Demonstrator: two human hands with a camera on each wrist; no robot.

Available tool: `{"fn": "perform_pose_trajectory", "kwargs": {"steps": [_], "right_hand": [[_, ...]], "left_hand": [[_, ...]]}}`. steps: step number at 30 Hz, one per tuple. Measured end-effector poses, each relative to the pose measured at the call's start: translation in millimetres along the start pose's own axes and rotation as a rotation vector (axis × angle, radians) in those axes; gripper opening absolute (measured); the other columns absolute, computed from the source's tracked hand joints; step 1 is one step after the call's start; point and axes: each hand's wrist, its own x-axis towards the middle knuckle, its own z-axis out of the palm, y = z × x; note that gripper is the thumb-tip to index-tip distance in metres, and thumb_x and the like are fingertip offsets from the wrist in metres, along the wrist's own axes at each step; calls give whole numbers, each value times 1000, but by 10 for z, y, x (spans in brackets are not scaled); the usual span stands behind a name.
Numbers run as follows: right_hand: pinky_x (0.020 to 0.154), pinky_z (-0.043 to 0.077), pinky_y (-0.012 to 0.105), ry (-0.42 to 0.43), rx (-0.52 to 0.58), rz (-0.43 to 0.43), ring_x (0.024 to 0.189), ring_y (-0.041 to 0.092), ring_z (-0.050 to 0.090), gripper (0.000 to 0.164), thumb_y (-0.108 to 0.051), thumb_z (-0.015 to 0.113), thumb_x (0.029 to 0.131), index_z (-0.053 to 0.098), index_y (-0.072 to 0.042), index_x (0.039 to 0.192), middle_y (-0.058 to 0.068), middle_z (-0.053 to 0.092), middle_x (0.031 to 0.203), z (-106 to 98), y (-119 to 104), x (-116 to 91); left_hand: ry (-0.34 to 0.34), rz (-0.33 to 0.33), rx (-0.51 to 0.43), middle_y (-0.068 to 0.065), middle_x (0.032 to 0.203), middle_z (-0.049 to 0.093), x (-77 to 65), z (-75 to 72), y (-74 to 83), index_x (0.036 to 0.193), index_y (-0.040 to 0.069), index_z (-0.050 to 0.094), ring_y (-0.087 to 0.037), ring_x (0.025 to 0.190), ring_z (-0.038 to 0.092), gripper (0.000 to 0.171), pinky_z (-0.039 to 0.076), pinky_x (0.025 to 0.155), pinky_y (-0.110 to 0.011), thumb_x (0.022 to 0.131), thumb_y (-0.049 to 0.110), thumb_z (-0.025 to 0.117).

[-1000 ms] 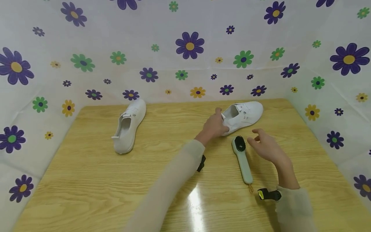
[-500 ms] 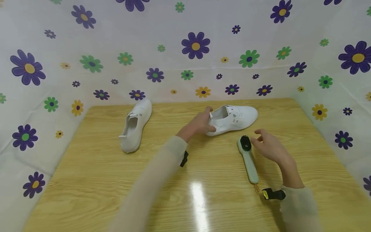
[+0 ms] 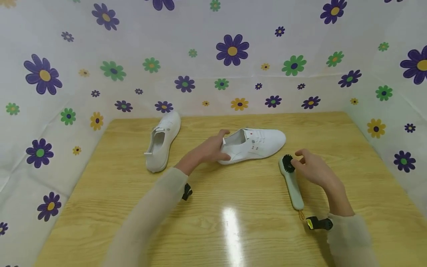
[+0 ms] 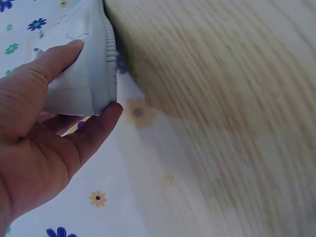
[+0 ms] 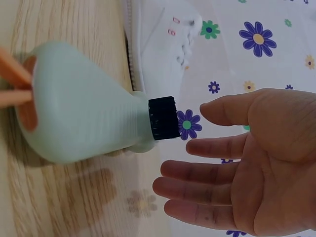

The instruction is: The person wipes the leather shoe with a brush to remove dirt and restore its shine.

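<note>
white shoe (image 3: 258,146), just right of the middle of the frame in the head view, has its heel pinched by the left hand (image 3: 210,149), thumb on one side and fingers on the other; whether its sole lies fully on the wooden table (image 3: 90,222) cannot be told. the right hand (image 3: 317,171), farther toward the right of the frame, holds nothing, its fingers relaxed just beside the bristles (image 3: 287,162) of the pale green brush (image 3: 294,191); the two hands are well apart. the step in hand looks like placing the shoe by its heel; the next move seems to call for a steady grip and a level sole, toe clear of the brush. counted: two shoes, the other shoe (image 3: 165,147) left of the middle; one brush, with one orange loop (image 3: 301,214); two hands.
</note>
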Motion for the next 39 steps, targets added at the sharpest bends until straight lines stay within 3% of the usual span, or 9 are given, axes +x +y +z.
{"fn": "perform_pose_trajectory", "kwargs": {"steps": [5,12,18,29,39], "right_hand": [[81,52,51,0,14,6,105,42,61,58,-35,44,105,39,9,143,33,58,125,68,44,-41],[80,52,50,-11,18,9,103,41,62,56,-34,44,105,41,8,141,33,58,123,117,84,-20],[79,52,50,-50,-5,4,104,42,62,55,-34,46,104,43,9,139,33,59,122,137,93,7],[75,52,48,-76,-64,-23,96,37,63,53,-33,50,103,47,11,134,30,62,114,52,79,16],[75,53,47,-92,-111,-27,94,37,64,48,-32,51,103,57,12,120,29,65,110,11,28,2]], "left_hand": [[-23,35,27,-21,126,60,-208,-23,-145,155,13,17,-25,107,58,94,45,97,-40,86,26,79],[-48,-3,-3,-20,131,58,-500,-70,-317,156,19,19,-27,116,56,93,42,104,-44,85,25,79],[-38,-33,-58,-22,139,53,-657,-91,-396,157,18,16,-29,123,53,92,39,107,-46,87,20,77],[40,-34,-100,-25,132,56,-739,-158,-392,158,15,6,-29,113,57,100,42,104,-46,88,19,76],[28,-35,-142,-26,145,46,-737,-168,-414,158,16,10,-32,128,50,94,39,108,-48,89,18,75]]}}
